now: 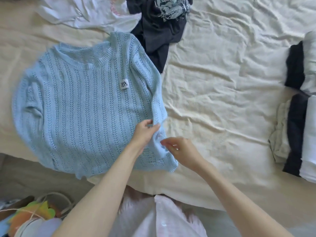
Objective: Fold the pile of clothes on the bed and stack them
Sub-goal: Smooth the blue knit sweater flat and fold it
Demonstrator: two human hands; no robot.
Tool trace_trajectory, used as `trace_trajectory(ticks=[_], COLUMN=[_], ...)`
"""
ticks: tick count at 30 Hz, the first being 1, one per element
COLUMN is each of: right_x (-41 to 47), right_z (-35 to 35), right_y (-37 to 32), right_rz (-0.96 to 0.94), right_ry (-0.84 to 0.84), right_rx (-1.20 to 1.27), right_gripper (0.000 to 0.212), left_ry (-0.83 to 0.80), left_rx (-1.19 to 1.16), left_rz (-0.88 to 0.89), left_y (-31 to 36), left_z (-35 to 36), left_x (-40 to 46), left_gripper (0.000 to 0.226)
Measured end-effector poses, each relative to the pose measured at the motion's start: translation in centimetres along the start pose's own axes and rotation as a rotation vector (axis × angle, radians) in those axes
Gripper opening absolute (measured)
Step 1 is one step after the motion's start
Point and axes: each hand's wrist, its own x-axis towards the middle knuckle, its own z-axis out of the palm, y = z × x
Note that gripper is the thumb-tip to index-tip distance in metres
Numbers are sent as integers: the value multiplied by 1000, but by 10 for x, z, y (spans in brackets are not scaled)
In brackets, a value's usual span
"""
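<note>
Pale blue open-knit sweater lies flat on the cream bed sheet; left hand and right hand both pinch its right sleeve, probably to fold it inward

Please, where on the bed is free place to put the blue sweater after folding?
The widest bare sheet lies between the blue sweater and the folded stacks at the right edge. The far side is crowded by the dark shirt and white garment.
</note>
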Motion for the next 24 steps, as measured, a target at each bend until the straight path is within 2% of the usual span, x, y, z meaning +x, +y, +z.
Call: trace_trajectory(ticks=[2, 5, 7, 9, 11, 13, 14, 18, 21, 24], right_x=[2, 9, 18, 32, 49, 67, 76, 122, 161, 196], right_z=[1, 1, 4, 8, 14, 20, 23, 28, 28, 26], right_y=[3, 7, 6, 1, -6, -14, -18, -33, -45, -54], right_rz=[69, 141, 167, 182, 197, 215, 224, 282, 324, 368], right_ry=[102, 163, 139, 123, 105, 77, 67, 104, 161, 251], right_rx=[61, 99, 94, 79, 88, 99, 108, 337, 564, 744], right_gripper=[22, 20, 20, 22, 23, 25, 26, 26, 17, 23], left_ry=[23, -128, -42, 224, 422, 445, 428, 354, 293, 263], left_rx=[17, -331, -491, -349, -14, 151, 186, 460, 581, 588], left_rz=[39, 71, 94, -14, -204, -335, -347, -113, 96, 228], left_y=[-4, -13, -21, -37, -55, -66, -67, -37, -2, 33], left_z=[-17, -62, -97, -128, -150, -165, -169, -169, -158, -146], left_x=[-6, -23, -30, -25, -13, 0, 6, 37, 79, 128], left_gripper=[14, 18, 25, 30, 26, 21, 15, 44, 46, 51])
